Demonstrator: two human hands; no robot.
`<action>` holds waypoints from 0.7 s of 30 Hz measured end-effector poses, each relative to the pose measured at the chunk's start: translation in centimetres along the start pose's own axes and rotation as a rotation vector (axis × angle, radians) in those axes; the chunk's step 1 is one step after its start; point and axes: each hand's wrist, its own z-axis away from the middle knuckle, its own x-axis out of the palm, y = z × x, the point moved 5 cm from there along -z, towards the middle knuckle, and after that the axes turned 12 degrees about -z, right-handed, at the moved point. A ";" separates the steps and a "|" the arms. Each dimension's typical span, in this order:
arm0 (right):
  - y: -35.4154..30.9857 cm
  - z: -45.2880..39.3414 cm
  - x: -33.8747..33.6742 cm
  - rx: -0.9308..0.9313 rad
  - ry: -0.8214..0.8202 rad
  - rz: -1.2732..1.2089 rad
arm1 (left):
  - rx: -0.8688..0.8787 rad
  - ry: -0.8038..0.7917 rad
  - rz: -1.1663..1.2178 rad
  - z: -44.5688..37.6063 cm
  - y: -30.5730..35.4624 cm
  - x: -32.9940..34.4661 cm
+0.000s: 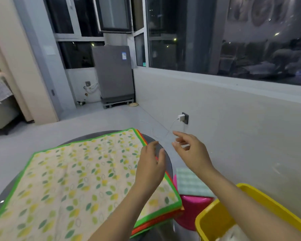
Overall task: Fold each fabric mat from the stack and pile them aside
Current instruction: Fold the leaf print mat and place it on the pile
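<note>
While both the left hand (pixel 150 164) and right hand (pixel 191 150) hover open and empty at centre right, they'd best pinch the leaf-print mat's (pixel 73 180) right edge atop the stack (pixel 156 221) at lower left.

This is a home, on what looks like an enclosed balcony or utility corner at night. Tall windows (pixel 163 32) show dark sky and small lights outside. A grey appliance (pixel 114 73), probably a washer, stands in the far corner on a low stand, with hoses (pixel 91 87) at the wall beside it. A charger (pixel 181 117) sits in a wall socket. At left a doorway opens onto a sofa (pixel 0 108) draped with a cloth.
</note>
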 end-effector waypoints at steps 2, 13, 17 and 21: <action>-1.3 1.4 3.0 -0.022 -0.097 -0.023 | -0.009 0.013 -0.058 1.6 -2.0 -2.9; 0.8 8.0 12.9 -0.108 -0.570 0.180 | -0.083 -0.303 -0.443 9.6 -12.9 -7.9; 1.9 9.3 14.2 -0.140 -0.693 0.280 | 0.000 -0.464 -0.515 11.2 -14.4 -7.2; 2.7 10.7 15.0 -0.193 -0.814 0.280 | 0.061 -0.495 -0.467 12.3 -15.4 -7.2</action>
